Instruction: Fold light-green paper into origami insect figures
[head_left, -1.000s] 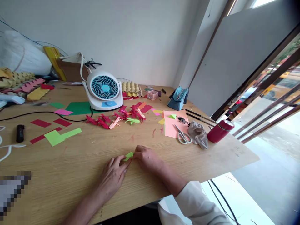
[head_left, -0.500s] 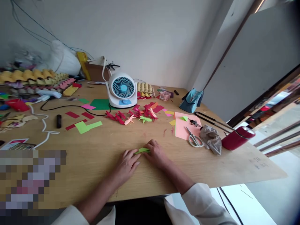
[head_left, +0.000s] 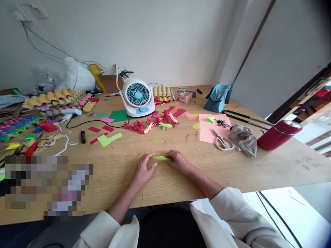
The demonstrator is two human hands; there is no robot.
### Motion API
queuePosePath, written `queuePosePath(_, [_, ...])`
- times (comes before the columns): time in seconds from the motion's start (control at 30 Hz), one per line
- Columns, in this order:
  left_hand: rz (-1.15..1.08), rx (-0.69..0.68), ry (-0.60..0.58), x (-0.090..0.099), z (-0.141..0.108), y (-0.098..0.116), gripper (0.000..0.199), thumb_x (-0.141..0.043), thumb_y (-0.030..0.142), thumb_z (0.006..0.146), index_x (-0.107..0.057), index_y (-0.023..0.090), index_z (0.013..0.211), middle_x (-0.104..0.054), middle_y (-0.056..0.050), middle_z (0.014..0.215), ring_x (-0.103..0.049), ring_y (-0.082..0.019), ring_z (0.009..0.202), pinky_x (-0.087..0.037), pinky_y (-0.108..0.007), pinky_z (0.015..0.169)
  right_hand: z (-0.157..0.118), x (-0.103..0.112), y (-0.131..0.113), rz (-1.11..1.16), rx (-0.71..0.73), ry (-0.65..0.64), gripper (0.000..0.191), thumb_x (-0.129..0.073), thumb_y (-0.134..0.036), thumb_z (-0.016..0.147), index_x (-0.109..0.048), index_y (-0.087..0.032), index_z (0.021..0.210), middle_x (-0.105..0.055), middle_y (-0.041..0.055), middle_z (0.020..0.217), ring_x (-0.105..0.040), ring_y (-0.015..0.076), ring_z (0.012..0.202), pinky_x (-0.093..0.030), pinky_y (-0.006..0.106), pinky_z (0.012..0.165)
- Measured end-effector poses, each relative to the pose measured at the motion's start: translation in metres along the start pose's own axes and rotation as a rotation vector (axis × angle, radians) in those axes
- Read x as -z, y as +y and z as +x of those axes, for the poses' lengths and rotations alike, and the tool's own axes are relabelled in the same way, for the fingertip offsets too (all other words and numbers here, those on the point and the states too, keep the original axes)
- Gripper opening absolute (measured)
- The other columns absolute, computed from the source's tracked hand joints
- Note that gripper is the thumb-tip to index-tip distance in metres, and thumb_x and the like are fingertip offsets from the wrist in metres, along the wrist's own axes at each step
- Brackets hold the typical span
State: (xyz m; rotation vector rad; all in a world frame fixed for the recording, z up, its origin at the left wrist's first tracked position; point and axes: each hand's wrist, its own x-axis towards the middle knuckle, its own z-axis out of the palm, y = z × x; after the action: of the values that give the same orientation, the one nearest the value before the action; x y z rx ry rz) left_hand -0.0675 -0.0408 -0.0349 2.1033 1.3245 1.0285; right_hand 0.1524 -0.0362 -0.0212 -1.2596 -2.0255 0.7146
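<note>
A small folded piece of light green paper (head_left: 161, 158) lies between my hands on the wooden table (head_left: 181, 186). My right hand (head_left: 179, 161) pinches its right end, the fingers bent over it. At the paper's left end is my left hand (head_left: 144, 168), thumb and fingers apart, with the fingertips near or touching the tip. Beyond them sits a row of folded red paper figures (head_left: 136, 126), with a light green one (head_left: 164, 126) and pale orange ones among them.
A white fan (head_left: 139, 98) stands behind the figures. Green paper scraps (head_left: 110, 138) lie to the left. On the right are scissors (head_left: 222, 142) on pink paper (head_left: 204, 130), a plastic bag (head_left: 243, 139), a red bottle (head_left: 279, 135) and a blue bag (head_left: 218, 97).
The camera view has shifted left, so the table items appear further right. My left hand's thumb has spread away from its fingers, and the green paper between the hands shows more.
</note>
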Motion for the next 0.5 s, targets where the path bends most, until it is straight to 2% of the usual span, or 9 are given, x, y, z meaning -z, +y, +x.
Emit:
queuePosePath(0.1, [-0.110,0.101,-0.018,-0.002,0.006,-0.002,0.031,-0.066,0.025,0.077,-0.065,0.020,0.108,-0.070,-0.008,0.106,-0.064,-0.024,0.100,-0.049,-0.041,0.095,0.001,0.000,0.001,0.085,-0.055,0.004,0.007,-0.062,-0.012,0.079,-0.064,-0.016,0.084,-0.055,-0.0023,0.072,-0.048,0.0100,0.063,-0.035,0.023,0.061])
queuePosePath(0.2, [-0.195,0.163,-0.061,-0.007,0.017,0.006,0.022,-0.067,0.033,0.077,-0.067,0.018,0.093,-0.072,-0.007,0.093,-0.067,-0.023,0.090,-0.052,-0.035,0.084,0.002,0.000,0.001,0.183,-0.103,-0.005,0.006,-0.060,-0.021,0.083,-0.063,-0.016,0.085,-0.052,-0.0047,0.064,-0.045,0.0091,0.058,-0.033,0.022,0.056])
queuePosePath(0.27, [-0.321,0.263,-0.094,-0.013,0.026,0.014,0.026,-0.071,0.037,0.073,-0.069,0.016,0.089,-0.073,-0.007,0.088,-0.066,-0.022,0.080,-0.051,-0.032,0.075,0.003,0.000,-0.001,0.241,-0.117,-0.013,0.010,-0.058,-0.026,0.085,-0.061,-0.016,0.085,-0.050,-0.0055,0.064,-0.044,0.0087,0.057,-0.033,0.021,0.054])
queuePosePath(0.4, [-0.388,0.319,-0.102,-0.023,0.040,0.024,0.036,-0.075,0.044,0.069,-0.071,0.013,0.087,-0.073,-0.007,0.082,-0.066,-0.020,0.074,-0.050,-0.030,0.071,0.002,0.002,-0.004,0.306,-0.139,0.006,0.018,-0.057,-0.034,0.085,-0.056,-0.016,0.082,-0.042,-0.0068,0.061,-0.037,0.0083,0.056,-0.029,0.021,0.051])
queuePosePath(0.5, [-0.435,0.352,-0.140,-0.023,0.049,0.027,0.040,-0.077,0.047,0.066,-0.072,0.012,0.086,-0.073,-0.006,0.079,-0.065,-0.019,0.071,-0.048,-0.029,0.068,0.002,0.005,-0.004,0.346,-0.160,0.014,0.024,-0.057,-0.040,0.084,-0.055,-0.017,0.080,-0.040,-0.0068,0.060,-0.035,0.0086,0.057,-0.027,0.021,0.051])
